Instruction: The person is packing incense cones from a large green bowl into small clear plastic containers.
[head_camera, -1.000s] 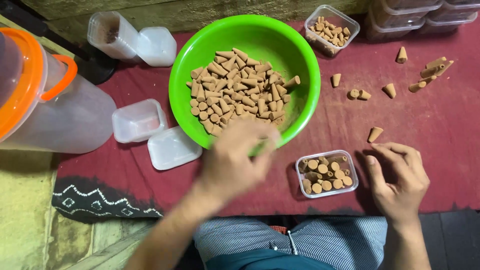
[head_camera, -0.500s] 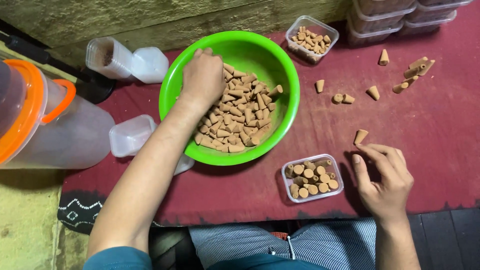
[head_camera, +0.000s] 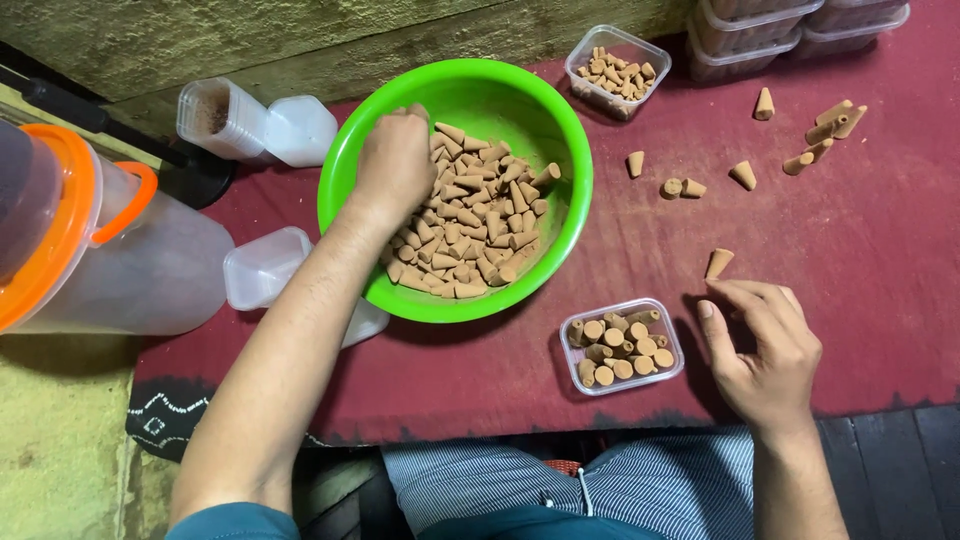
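Note:
A bright green bowl (head_camera: 480, 95) on the red cloth holds a pile of small brown cones (head_camera: 480, 225). My left hand (head_camera: 395, 160) is inside the bowl at its far left side, knuckles up, fingers curled shut into the cones. My right hand (head_camera: 765, 345) rests on the cloth near the front edge, fingers loosely bent and apart, holding nothing. One loose cone (head_camera: 718, 262) lies just beyond its fingertips. A small clear plastic box (head_camera: 622, 304) filled with upright cones stands right beside that hand, to its left.
A large clear jug with an orange lid (head_camera: 100, 250) lies at the left. Small clear plastic boxes (head_camera: 262, 265) sit left of the bowl, a filled box (head_camera: 617, 70) behind it, stacked boxes (head_camera: 800, 30) at the back right. Several loose cones (head_camera: 820, 130) lie there.
My left hand went from the bowl's near rim into the bowl and now sits curled in the cones at the far left. My right hand has stayed in place beside the small box.

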